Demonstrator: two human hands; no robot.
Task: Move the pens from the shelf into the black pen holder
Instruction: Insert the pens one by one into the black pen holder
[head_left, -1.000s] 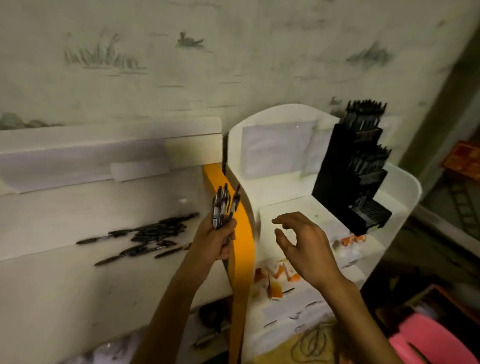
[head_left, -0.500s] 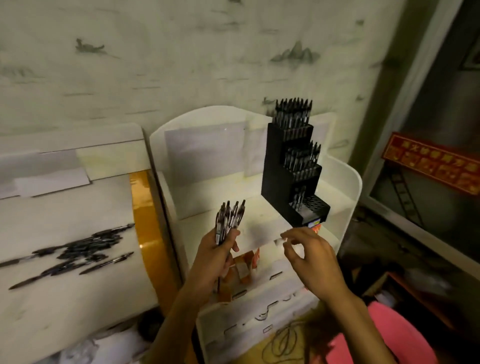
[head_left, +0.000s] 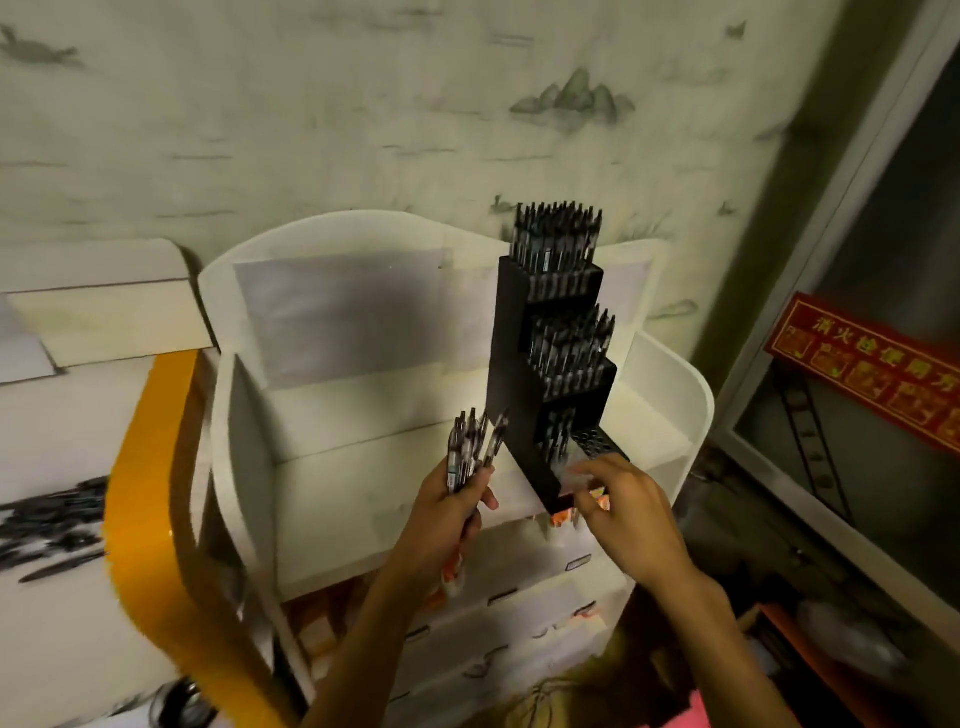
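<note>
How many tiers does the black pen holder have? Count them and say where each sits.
3 tiers on the black pen holder: top at the back, packed with pens; middle, also full; bottom at the front, partly filled, beside the right hand.

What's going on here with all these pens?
A person is filling a stepped black pen holder that stands on a white display stand. Their left hand grips a bundle of pens, tips up, just left of the holder. The right hand is at the holder's lowest step, though what its fingers are doing is too blurred to tell. The upper steps are already packed with pens, and more loose pens lie on the shelf at far left.
</note>
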